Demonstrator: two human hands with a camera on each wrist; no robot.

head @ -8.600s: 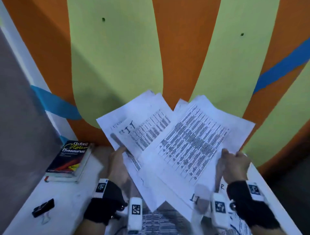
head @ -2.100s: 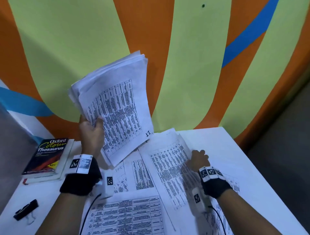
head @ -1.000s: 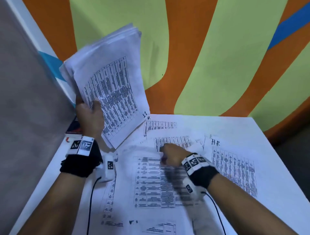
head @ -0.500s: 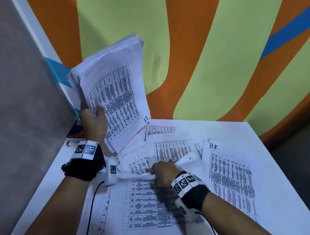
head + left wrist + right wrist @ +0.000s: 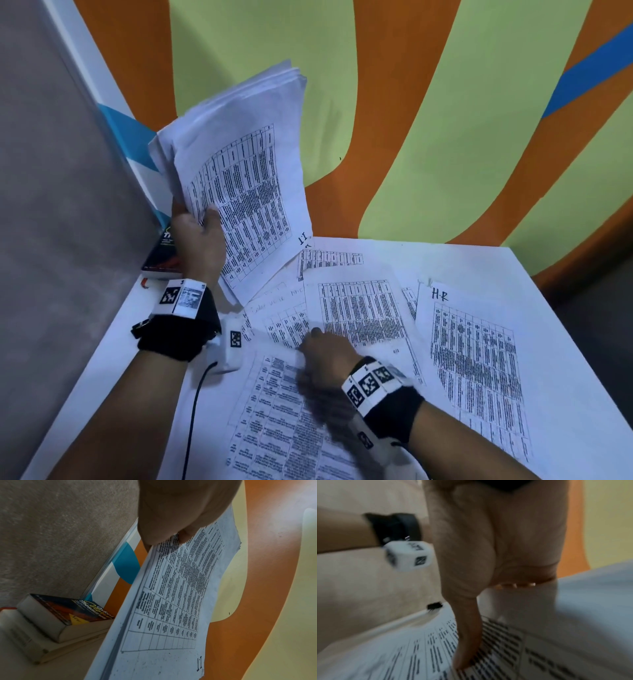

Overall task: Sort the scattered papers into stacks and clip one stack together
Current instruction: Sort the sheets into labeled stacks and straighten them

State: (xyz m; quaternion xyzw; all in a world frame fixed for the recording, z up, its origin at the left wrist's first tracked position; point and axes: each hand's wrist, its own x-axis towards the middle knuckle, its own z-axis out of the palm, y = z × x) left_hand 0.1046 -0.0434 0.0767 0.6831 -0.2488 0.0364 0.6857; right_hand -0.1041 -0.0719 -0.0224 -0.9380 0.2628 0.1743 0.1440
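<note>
My left hand holds a thick stack of printed papers upright above the table's far left; the top sheet bears a table and "IT" at its corner. In the left wrist view the left hand has its thumb clamped on the stack. My right hand is low over the loose sheets at the table's middle and pinches the top edge of a printed sheet. The right hand is blurred, with its thumb down on print. A black binder clip lies near the table's left edge.
Several loose sheets cover the white table; one marked "H.R" lies at the right. A thesaurus book lies at the far left corner, also seen as the book on another volume. Grey wall left, striped wall behind.
My right hand has slid left and towards me across the loose sheets and taken hold of one by its edge. The left hand keeps the stack raised.
</note>
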